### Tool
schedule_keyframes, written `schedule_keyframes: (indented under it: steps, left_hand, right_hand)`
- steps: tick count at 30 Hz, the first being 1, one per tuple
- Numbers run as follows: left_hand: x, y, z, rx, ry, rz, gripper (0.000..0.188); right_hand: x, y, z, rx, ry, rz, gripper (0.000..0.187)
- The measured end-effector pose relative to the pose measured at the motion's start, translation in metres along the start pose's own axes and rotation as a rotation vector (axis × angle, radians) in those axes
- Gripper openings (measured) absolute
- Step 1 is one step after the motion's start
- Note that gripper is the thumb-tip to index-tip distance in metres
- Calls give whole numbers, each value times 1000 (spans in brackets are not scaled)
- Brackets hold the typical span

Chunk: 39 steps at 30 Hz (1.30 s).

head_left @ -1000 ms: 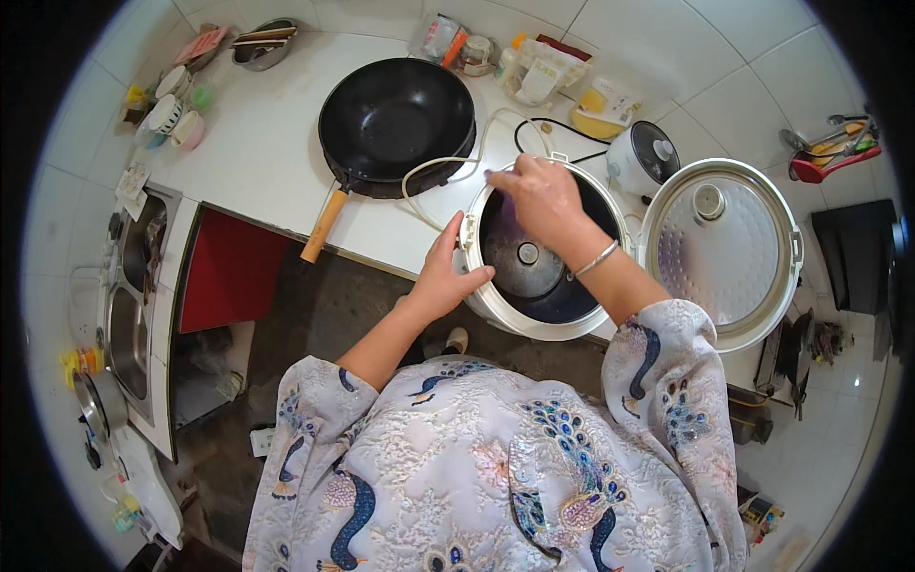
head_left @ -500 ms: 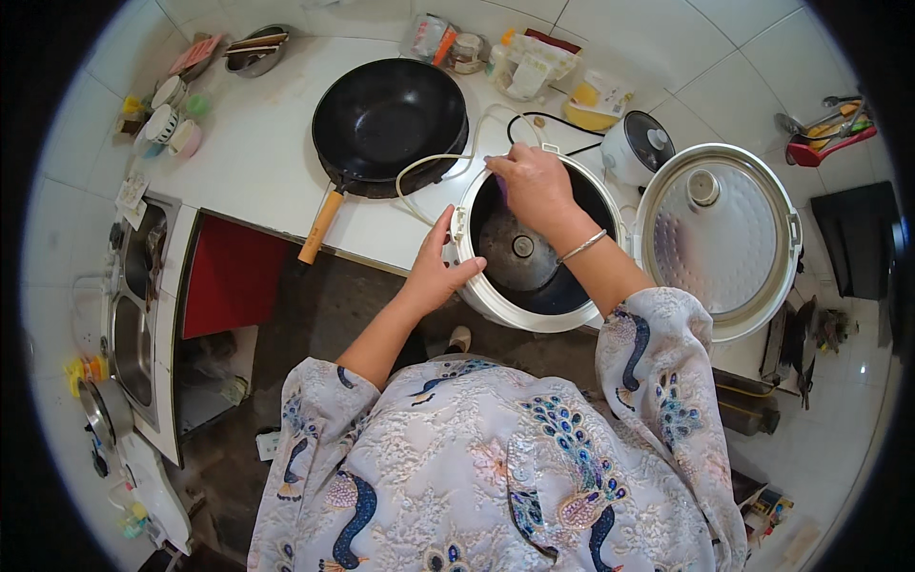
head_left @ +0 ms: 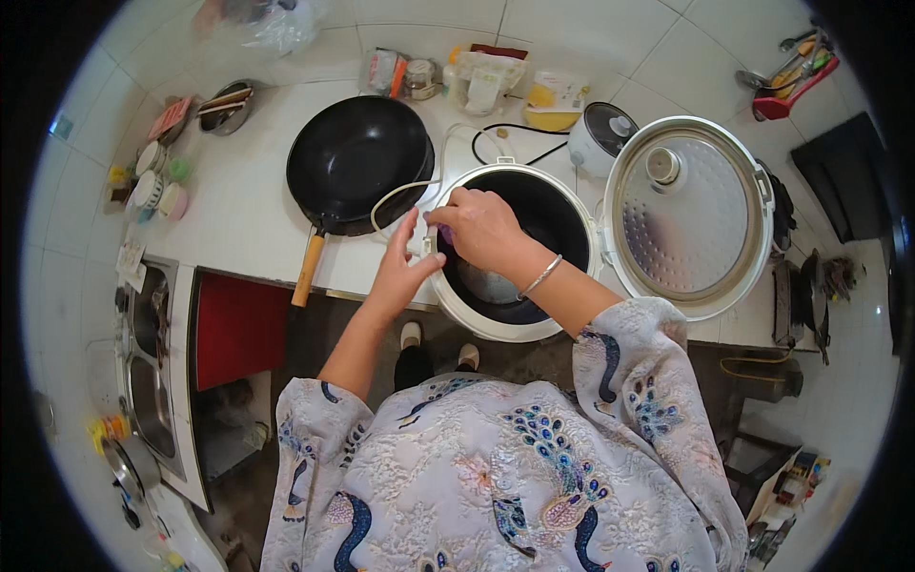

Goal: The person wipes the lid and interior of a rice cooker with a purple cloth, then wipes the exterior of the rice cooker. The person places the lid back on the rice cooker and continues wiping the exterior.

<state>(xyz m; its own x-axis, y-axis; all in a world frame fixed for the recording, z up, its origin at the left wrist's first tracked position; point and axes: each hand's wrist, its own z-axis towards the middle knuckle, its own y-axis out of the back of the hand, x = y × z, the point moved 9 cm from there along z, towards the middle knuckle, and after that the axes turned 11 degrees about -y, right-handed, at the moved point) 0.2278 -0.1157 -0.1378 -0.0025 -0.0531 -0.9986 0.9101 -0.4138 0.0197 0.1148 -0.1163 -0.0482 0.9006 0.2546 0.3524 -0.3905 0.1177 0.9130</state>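
A big white rice cooker (head_left: pixel 515 331) stands uncovered at the counter's front edge, its dark inside showing. My right hand (head_left: pixel 484 229), a silver bangle at the wrist, reaches over it with the fingers closed on a bit of purple cloth (head_left: pixel 446 233) against the left inner wall. Most of that cloth is hidden under the hand. At the cooker's outer left side is my left hand (head_left: pixel 393 272), fingers stretched up and apart, the thumb by the rim. The metal-lined lid (head_left: pixel 694 229) is tipped open on the right.
A black wok (head_left: pixel 357 153) with a wooden handle (head_left: pixel 308 272) sits left of the cooker, beside a pale cord (head_left: pixel 389 200). Behind are a small white pot (head_left: pixel 596 143) and several packages. Steel sinks (head_left: pixel 152 400) lie far left; utensils (head_left: pixel 791 76) hang at right.
My right hand has moved with the purple cloth from the far inner wall to the left one, nearer to my left hand. The whole view has shifted, showing both feet below.
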Motion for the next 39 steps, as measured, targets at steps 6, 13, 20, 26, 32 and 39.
schedule_keyframes:
  steps: [6, 13, 20, 26, 32, 39]
  left_hand:
    - [-18, -21, 56, 59, -294, 449, 81]
    - [-14, -25, 58, 51, -288, 284, 72]
    - [12, -16, 65, -25, -317, 68, 72]
    - [13, -20, 68, -17, -274, -37, 71]
    - [12, -21, 62, 34, -237, -12, 67]
    - [16, -16, 70, 61, -100, -195, 59]
  right_hand:
    - [-59, 5, 30, 10, -355, -98, 19]
    - [-140, 30, 10, -47, -740, -178, 23]
    - [-155, 53, -36, 138, -1108, -323, 22]
    - [-151, 69, -81, 162, -1237, -400, 21]
    - [-97, 80, -162, 69, -1170, -77, 27]
    - [-49, 134, -188, -473, -1077, 193, 26]
